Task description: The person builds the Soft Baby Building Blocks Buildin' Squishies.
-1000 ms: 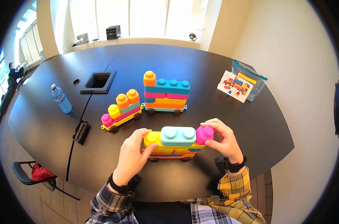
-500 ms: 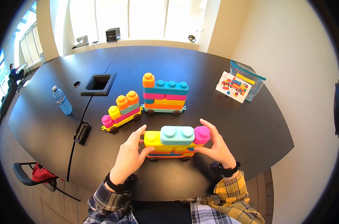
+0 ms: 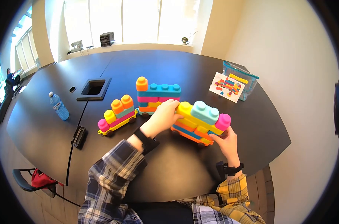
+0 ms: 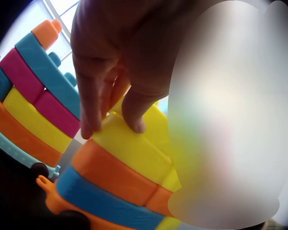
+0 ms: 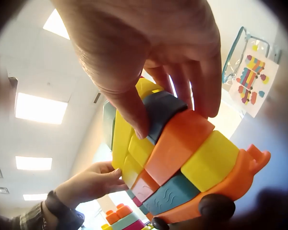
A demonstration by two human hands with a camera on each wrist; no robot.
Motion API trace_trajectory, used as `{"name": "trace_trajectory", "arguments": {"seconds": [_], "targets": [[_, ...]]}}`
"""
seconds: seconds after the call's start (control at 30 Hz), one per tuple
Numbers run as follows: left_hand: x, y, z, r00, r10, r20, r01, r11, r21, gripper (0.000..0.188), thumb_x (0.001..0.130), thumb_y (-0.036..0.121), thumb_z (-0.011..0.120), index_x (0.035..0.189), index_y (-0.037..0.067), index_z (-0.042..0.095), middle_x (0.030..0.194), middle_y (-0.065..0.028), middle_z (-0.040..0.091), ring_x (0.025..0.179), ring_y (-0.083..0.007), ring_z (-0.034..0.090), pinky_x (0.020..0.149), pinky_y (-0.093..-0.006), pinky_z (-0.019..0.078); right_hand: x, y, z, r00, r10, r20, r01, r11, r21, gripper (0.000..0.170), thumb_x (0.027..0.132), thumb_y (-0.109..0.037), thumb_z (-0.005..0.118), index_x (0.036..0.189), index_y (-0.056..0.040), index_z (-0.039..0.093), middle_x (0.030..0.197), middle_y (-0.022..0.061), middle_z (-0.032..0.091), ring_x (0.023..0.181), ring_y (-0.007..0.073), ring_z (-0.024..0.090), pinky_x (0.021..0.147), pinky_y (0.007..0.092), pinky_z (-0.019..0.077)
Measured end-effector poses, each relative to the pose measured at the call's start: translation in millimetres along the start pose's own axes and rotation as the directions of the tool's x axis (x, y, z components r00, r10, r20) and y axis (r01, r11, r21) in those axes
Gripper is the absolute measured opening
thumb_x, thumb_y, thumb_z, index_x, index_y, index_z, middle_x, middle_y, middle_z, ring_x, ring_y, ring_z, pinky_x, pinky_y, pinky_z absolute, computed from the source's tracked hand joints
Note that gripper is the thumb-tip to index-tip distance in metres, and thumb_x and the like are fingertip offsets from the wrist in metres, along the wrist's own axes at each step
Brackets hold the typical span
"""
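Observation:
Both hands hold a toy block wagon with an orange wheeled base, set slantwise with its left end farther from the person. On its top sit a yellow block, a pale teal block and a magenta block. My left hand grips the far yellow end from above, thumb on the near side. My right hand holds the near right end. Behind the left hand stands a taller wagon, partly hidden, coupled to a low yellow-based wagon. An orange coupling hook sticks out near the taller wagon.
A picture card leans on a clear zip bag at the right. Toward the left are a water bottle, a black case and a square table opening. A chair with a red bag stands beside the table.
The held wagon has moved right and away and turned, its left end swinging toward the taller wagon. The left hand went with it. The right hand, spread beside the wagon half a second ago, now grips its end.

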State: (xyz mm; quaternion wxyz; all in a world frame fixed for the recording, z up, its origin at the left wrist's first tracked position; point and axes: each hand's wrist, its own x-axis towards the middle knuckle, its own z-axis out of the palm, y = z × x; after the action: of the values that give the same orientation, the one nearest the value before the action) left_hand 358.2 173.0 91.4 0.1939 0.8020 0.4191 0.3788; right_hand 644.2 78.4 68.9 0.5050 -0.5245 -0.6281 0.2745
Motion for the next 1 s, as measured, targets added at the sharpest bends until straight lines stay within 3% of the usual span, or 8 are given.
{"name": "trace_trajectory", "arguments": {"seconds": [0.27,0.57,0.7,0.83,0.9,0.93,0.97,1.0], "targets": [[46.5,-11.6,38.5,0.999,-0.041,-0.001,0.041,0.999,-0.005,0.034,0.087,0.01,0.079,0.116,-0.001,0.066,0.112,-0.0214,0.068,0.113,-0.0432,0.064,0.097,-0.0496,0.0536,17.8,27.2,2.1,0.984,-0.036,-0.176,0.007,0.987,-0.162,0.05,0.081,-0.02,0.089,0.122,-0.0015,0.067,0.107,0.0116,0.078,0.099,0.0244,0.077,0.087,0.0376,0.0586],[57.9,-27.2,50.9,0.998,-0.06,-0.001,0.06,0.996,-0.068,0.039,0.089,0.009,0.077,0.123,-0.001,0.063,0.117,-0.0226,0.067,0.116,-0.0433,0.063,0.1,-0.0491,0.0525,31.9,28.5,4.1,0.981,-0.082,-0.176,0.028,0.956,-0.291,0.05,0.082,-0.02,0.088,0.122,-0.001,0.065,0.107,0.0138,0.077,0.097,0.0266,0.077,0.087,0.0393,0.0581],[59.0,-34.5,56.6,0.997,0.008,-0.076,-0.01,1.0,-0.026,0.04,0.091,0.008,0.077,0.127,-0.004,0.064,0.116,-0.0229,0.07,0.104,-0.0369,0.071,0.091,-0.0425,0.0581,35.9,26.6,2.4,0.984,-0.073,-0.161,0.023,0.956,-0.291,0.049,0.083,-0.021,0.087,0.122,-0.001,0.065,0.107,0.0144,0.077,0.098,0.0275,0.076,0.088,0.0395,0.0579],[42.9,-35.4,51.5,0.999,0.023,-0.025,-0.027,0.984,-0.177,0.061,0.091,0.015,0.078,0.143,-0.004,0.052,0.125,-0.0245,0.063,0.118,-0.0417,0.062,0.1,-0.0475,0.0524,35.8,34.8,-3.5,0.989,-0.059,-0.134,0.018,0.957,-0.289,0.063,0.081,-0.023,0.09,0.132,-0.0015,0.06,0.118,0.0154,0.074,0.106,0.0281,0.074,0.091,0.0402,0.0569],[13.3,-9.3,20.2,0.999,0.033,0.011,-0.032,0.997,-0.064,0.069,0.092,0.017,0.078,0.15,-0.004,0.046,0.128,-0.0252,0.062,0.12,-0.041,0.062,0.1,-0.0455,0.0523,32.6,33.9,-5.3,0.989,-0.066,-0.13,0.03,0.963,-0.267,0.069,0.08,-0.024,0.091,0.136,-0.0021,0.058,0.125,0.0157,0.073,0.11,0.0285,0.073,0.094,0.0409,0.0557],[-7.4,-5.6,9.4,0.981,0.182,-0.073,-0.18,0.983,0.024,0.066,0.093,0.017,0.077,0.148,-0.004,0.047,0.13,-0.0243,0.061,0.118,-0.0406,0.063,0.098,-0.0447,0.0532,26.8,26.6,-9.6,0.981,-0.083,-0.173,0.037,0.967,-0.252,0.074,0.08,-0.025,0.092,0.14,-0.0029,0.056,0.13,0.0159,0.07,0.114,0.0288,0.071,0.097,0.0419,0.0537],[-29.9,8.9,-9.6,0.985,0.164,-0.059,-0.168,0.983,-0.068,0.059,0.093,0.015,0.079,0.144,0.001,0.054,0.122,-0.0179,0.067,0.103,-0.0311,0.071,0.09,-0.0399,0.0566,18.3,17.9,-14.9,0.972,-0.098,-0.214,0.045,0.97,-0.24,0.079,0.08,-0.026,0.092,0.144,-0.0038,0.053,0.136,0.016,0.068,0.118,0.0291,0.069,0.101,0.0428,0.0516],[-54.8,22.6,-31.0,0.982,0.181,-0.049,-0.183,0.982,-0.036,0.049,0.093,0.016,0.08,0.136,0.004,0.061,0.115,-0.0155,0.069,0.099,-0.0309,0.071,0.086,-0.0394,0.0577,9.9,7.4,-21.1,0.967,-0.07,-0.245,0.014,0.974,-0.224,0.08,0.08,-0.026,0.092,0.147,-0.0049,0.053,0.138,0.0158,0.066,0.12,0.0282,0.067,0.105,0.0439,0.0481]]}}
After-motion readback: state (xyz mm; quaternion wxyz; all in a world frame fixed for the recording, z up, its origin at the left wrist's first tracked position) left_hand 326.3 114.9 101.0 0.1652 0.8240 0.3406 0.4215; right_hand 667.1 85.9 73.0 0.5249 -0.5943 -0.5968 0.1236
